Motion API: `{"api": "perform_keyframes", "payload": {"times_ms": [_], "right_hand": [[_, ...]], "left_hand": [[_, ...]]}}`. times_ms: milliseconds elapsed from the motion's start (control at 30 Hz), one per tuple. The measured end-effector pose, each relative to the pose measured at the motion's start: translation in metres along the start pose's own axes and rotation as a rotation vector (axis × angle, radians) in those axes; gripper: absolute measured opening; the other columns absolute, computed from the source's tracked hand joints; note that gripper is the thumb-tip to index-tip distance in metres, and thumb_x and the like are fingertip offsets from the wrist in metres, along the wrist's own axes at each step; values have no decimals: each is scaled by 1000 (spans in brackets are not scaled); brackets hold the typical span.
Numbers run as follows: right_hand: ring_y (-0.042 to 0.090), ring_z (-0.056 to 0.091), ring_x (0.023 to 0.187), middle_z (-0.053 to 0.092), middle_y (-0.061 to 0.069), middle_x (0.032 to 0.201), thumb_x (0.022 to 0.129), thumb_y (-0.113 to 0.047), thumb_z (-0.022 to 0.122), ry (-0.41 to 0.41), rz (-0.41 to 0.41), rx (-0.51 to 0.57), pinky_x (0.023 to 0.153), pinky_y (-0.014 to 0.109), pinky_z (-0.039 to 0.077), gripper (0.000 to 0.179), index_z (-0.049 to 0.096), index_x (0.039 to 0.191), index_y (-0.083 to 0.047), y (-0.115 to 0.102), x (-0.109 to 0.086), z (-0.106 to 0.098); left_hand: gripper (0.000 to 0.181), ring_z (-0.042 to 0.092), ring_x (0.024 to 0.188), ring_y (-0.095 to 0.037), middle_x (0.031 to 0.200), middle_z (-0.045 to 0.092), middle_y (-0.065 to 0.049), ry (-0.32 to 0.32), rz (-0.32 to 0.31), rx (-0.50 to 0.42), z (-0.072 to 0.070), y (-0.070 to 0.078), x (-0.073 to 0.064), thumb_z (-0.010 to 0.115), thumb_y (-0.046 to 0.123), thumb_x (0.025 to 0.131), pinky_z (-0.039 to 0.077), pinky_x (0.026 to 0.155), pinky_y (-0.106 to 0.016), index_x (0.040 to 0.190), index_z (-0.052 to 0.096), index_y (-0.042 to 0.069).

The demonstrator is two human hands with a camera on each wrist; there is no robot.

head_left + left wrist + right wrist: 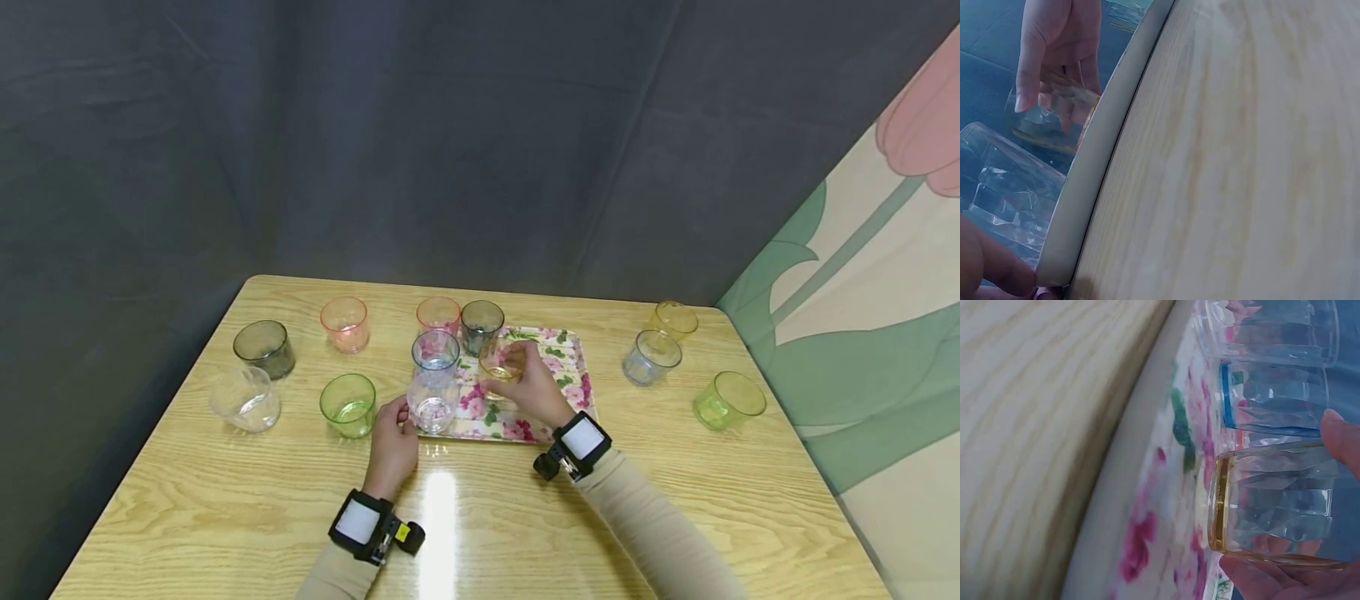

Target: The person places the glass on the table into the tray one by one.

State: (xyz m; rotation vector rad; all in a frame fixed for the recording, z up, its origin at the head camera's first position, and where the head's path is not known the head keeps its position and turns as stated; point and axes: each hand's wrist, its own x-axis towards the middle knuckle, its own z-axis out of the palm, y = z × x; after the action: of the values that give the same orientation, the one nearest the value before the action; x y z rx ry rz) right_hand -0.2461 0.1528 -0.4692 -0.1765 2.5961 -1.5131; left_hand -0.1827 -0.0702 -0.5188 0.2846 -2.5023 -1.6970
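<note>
The left hand [393, 443], fingers curled, pinched the near corner of the tray [517, 430], while the right hand [534, 385], thumb and fingers spread to a glass's width, gripped the yellow glass [1279, 500] upright over the tray; whether its base touched down could not be told. The clear glass [433, 406] stood just beside the left hand, the blue glass [435, 354] beyond it, and the grey glass [482, 335] ahead and left of the right hand. Good handling seemed to call for a light, even grip, a level base, and the right thumb held clear of the blue glass.
</note>
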Motion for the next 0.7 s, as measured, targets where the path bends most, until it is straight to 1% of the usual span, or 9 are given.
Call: {"api": "perform_keyframes", "payload": {"times_ms": [167,333,467,700], "right_hand": [[35,49,132,49,20,140,83,-27,81,13,5,24,107,50,45,79,34,141,0,0,5,8],[36,48,133,48,21,141,82,-24,83,27,-9,59,108,49,45,81,33,141,-1,-1,8,15],[36,49,132,48,21,140,81,-23,83,49,-9,60,107,49,45,81,32,141,-3,-2,9,19],[38,48,134,43,23,144,82,-19,82,53,-32,72,109,47,45,84,29,143,3,-6,11,25]], "left_hand": [[42,53,101,-28,109,55,-20,-7,-4,-1,-1,1,0,44,-12,91,44,80,-29,132,53,-11],[41,53,101,-27,109,54,-19,-6,0,5,0,0,1,45,-11,92,44,80,-30,132,54,-10],[41,52,101,-27,109,55,-20,-4,7,-3,0,0,1,45,-12,92,44,80,-29,132,54,-10],[42,52,100,-27,108,55,-20,-1,14,-7,0,-1,0,44,-13,91,44,80,-28,131,54,-11]]}}
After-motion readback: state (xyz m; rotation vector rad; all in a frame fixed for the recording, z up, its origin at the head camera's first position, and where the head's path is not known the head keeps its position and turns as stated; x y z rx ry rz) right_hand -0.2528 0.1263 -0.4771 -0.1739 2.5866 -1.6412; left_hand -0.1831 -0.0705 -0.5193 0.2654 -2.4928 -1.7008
